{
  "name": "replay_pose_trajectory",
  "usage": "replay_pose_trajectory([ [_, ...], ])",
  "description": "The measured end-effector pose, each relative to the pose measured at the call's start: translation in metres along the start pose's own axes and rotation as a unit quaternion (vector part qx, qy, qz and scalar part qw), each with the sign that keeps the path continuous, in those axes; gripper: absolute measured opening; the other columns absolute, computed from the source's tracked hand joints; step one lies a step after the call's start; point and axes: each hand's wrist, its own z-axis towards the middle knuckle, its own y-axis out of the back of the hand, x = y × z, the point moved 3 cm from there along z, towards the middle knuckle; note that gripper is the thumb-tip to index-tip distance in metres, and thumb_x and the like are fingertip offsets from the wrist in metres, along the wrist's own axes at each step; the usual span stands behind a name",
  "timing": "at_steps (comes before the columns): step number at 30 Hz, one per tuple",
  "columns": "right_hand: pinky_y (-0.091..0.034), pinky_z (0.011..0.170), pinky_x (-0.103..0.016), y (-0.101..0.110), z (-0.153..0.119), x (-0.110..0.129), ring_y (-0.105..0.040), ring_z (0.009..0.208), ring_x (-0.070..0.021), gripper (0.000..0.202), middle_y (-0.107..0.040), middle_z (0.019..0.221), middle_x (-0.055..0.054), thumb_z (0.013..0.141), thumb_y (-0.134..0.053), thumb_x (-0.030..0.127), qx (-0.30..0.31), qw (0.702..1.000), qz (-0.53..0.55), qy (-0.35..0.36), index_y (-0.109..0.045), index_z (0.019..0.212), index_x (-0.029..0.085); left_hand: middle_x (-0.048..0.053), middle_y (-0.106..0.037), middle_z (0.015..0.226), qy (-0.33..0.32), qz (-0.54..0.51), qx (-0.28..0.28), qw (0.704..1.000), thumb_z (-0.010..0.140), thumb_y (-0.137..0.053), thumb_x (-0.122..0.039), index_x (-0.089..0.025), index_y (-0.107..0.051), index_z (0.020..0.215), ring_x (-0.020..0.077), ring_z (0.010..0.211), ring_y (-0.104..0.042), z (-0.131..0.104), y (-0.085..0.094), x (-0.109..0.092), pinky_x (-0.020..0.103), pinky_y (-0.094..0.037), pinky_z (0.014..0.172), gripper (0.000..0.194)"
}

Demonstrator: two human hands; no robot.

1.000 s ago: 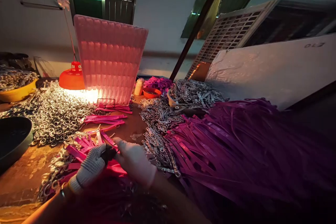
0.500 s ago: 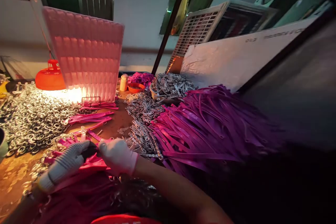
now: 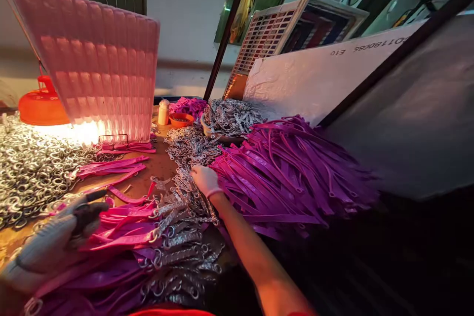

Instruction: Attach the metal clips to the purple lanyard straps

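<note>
My left hand (image 3: 64, 234), in a whitish glove with dark fingertips, hovers at the lower left beside pink straps (image 3: 126, 224). Its index finger is stretched out, apart from the others, and I see nothing held in it. Short metal chains with rings (image 3: 181, 242) hang from the ends of these straps. My right hand (image 3: 206, 180), in a white glove, reaches forward to a heap of loose metal chains (image 3: 188, 145). Its fingers are curled down at the chains, and their tips are hidden. Right beside it spreads a large pile of purple-pink straps (image 3: 274, 173).
An orange lamp (image 3: 43, 106) lights a heap of metal rings (image 3: 35, 173) at left. A translucent ribbed panel (image 3: 107, 64) stands behind. Farther back are a small bottle (image 3: 163, 112), an orange bowl (image 3: 181, 120) and a basin of chains (image 3: 233, 118). A white board (image 3: 296, 81) leans at right.
My hands, together over the straps before, have parted. The right went forward and right to the chains; the left moved left and its index finger stretched out. The view shifted right.
</note>
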Motion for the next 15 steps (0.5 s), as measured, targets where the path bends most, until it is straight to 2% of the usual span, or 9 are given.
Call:
replay_pose_trajectory([
  [3, -0.055, 0.090, -0.044, -0.008, 0.027, -0.012, -0.063, 0.107, -0.0231, 0.036, -0.060, 0.127, -0.010, 0.097, -0.062, 0.036, 0.018, 0.999, -0.016, -0.038, -0.058, 0.127, 0.016, 0.000, -0.056, 0.063, 0.047, -0.070, 0.094, 0.992, 0.075, -0.078, -0.032, -0.019, -0.058, 0.130, 0.0050, 0.045, -0.034, 0.009, -0.042, 0.012, 0.012, -0.021, 0.036, 0.061],
  [4, -0.055, 0.090, -0.043, -0.012, 0.034, -0.014, -0.063, 0.106, -0.0230, 0.036, -0.060, 0.126, -0.011, 0.097, -0.062, 0.036, 0.026, 0.998, -0.020, -0.048, -0.059, 0.127, 0.016, -0.002, -0.053, 0.062, 0.057, -0.083, 0.119, 0.988, 0.077, -0.076, -0.028, -0.018, -0.057, 0.132, 0.0042, 0.044, -0.031, 0.012, -0.053, 0.014, 0.012, -0.018, 0.036, 0.058],
  [6, -0.055, 0.089, -0.043, -0.018, 0.046, -0.016, -0.064, 0.105, -0.0225, 0.036, -0.061, 0.125, -0.010, 0.097, -0.063, 0.036, 0.041, 0.997, -0.025, -0.061, -0.059, 0.126, 0.015, 0.001, -0.060, 0.074, 0.060, -0.109, 0.152, 0.981, 0.080, -0.072, -0.019, -0.020, -0.052, 0.137, 0.0031, 0.044, -0.030, 0.016, -0.067, 0.018, 0.013, -0.017, 0.036, 0.060],
  [9, -0.054, 0.090, -0.042, -0.021, 0.054, -0.012, -0.064, 0.103, -0.0219, 0.029, -0.064, 0.119, -0.010, 0.097, -0.062, 0.034, 0.039, 0.997, -0.016, -0.057, -0.062, 0.119, 0.015, 0.008, -0.065, 0.100, 0.051, -0.143, 0.174, 0.973, 0.082, -0.066, -0.012, -0.026, -0.047, 0.142, 0.0016, 0.044, -0.033, 0.016, -0.074, 0.024, 0.015, -0.019, 0.036, 0.065],
  [11, -0.051, 0.093, -0.037, -0.018, 0.049, -0.001, -0.064, 0.106, -0.0211, 0.021, -0.066, 0.116, -0.011, 0.100, -0.052, 0.024, 0.017, 1.000, 0.008, -0.024, -0.064, 0.115, 0.015, 0.007, -0.065, 0.101, 0.046, -0.149, 0.183, 0.971, 0.082, -0.062, -0.009, -0.026, -0.047, 0.142, 0.0010, 0.043, -0.032, 0.013, -0.073, 0.026, 0.016, -0.019, 0.036, 0.065],
  [13, -0.049, 0.092, -0.030, -0.013, 0.031, 0.020, -0.064, 0.106, -0.0186, 0.029, -0.068, 0.113, -0.011, 0.101, -0.039, 0.016, -0.002, 0.999, 0.041, 0.028, -0.063, 0.117, 0.016, 0.006, -0.065, 0.100, 0.039, -0.147, 0.191, 0.970, 0.078, -0.062, -0.008, -0.025, -0.049, 0.141, 0.0009, 0.042, -0.032, 0.010, -0.073, 0.026, 0.016, -0.018, 0.036, 0.066],
  [15, -0.050, 0.085, -0.026, -0.009, 0.003, 0.052, -0.066, 0.098, -0.0158, 0.034, -0.070, 0.109, -0.007, 0.101, -0.034, 0.017, -0.010, 0.991, 0.091, 0.101, -0.060, 0.123, 0.017, 0.007, -0.065, 0.103, 0.032, -0.148, 0.202, 0.968, 0.073, -0.066, -0.012, -0.025, -0.049, 0.140, 0.0021, 0.046, -0.037, 0.007, -0.075, 0.025, 0.017, -0.020, 0.038, 0.069],
])
